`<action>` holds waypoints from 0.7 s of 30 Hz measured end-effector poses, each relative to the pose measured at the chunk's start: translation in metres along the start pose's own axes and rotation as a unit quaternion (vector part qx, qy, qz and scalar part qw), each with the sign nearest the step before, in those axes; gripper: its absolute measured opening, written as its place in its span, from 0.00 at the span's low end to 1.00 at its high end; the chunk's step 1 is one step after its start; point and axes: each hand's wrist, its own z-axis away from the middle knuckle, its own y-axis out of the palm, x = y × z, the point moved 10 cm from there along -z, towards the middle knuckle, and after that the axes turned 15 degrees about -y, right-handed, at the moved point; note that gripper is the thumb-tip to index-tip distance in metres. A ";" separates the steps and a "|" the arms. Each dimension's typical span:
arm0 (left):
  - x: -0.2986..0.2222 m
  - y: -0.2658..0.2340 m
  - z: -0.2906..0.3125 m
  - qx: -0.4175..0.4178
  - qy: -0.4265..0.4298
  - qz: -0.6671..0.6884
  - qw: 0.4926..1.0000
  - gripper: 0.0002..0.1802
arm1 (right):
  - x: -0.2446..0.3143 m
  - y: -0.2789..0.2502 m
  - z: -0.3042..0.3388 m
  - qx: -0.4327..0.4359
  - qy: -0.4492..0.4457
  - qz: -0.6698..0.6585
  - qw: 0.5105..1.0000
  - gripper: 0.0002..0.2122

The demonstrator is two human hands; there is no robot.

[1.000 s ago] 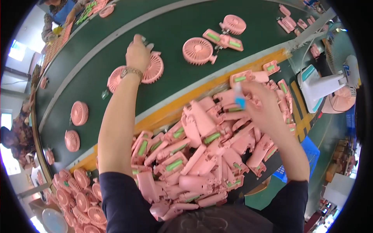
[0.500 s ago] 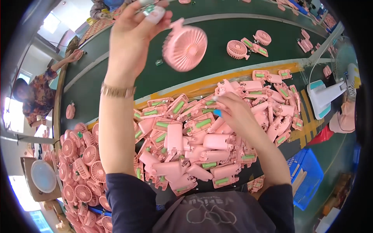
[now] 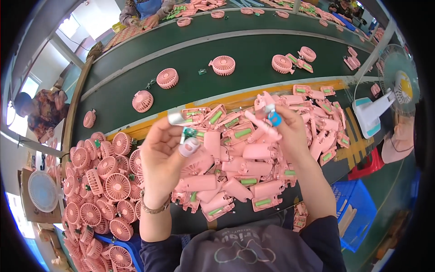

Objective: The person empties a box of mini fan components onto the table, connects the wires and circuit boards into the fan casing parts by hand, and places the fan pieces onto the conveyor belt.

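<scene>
My left hand [image 3: 165,152], with white covers on its thumb and fingertip, pinches a small green circuit board [image 3: 189,132] above the near pile. In my right hand [image 3: 290,127], a pink handle casing [image 3: 263,126] is gripped at its upper end; one finger wears a blue band. Below both hands lies a heap of pink handle casings [image 3: 253,167], many with green cells inside. Beyond them, a pink fan head [image 3: 223,65] rests on the dark green conveyor belt [image 3: 253,50], near another small green board [image 3: 202,71].
A big pile of pink fan heads [image 3: 106,186] stands at my left. More fan heads [image 3: 167,78] are spread along the belt. On the right are a white desk fan [image 3: 374,113], a blue crate [image 3: 358,217] and a red stool [image 3: 369,165]. Other people work across and at left.
My left hand has come down and back from over the belt to the near pile. The fan head that was beside it now lies on the belt. My right hand has lifted a handle casing.
</scene>
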 end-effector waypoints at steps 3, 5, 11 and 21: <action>0.000 0.038 0.019 0.093 0.015 -0.020 0.995 0.20 | 0.027 0.021 0.038 0.038 0.075 -0.062 0.995 0.10; 0.006 0.063 0.035 0.168 -0.014 -0.017 0.985 0.21 | 0.040 0.027 0.058 0.057 0.089 -0.084 0.991 0.10; 0.006 0.103 0.063 0.273 0.000 0.010 0.962 0.22 | 0.072 0.033 0.091 0.049 0.088 -0.087 0.991 0.09; 0.000 0.132 0.066 0.192 0.177 -0.251 0.932 0.18 | 0.059 0.017 0.115 0.056 0.083 -0.038 0.994 0.06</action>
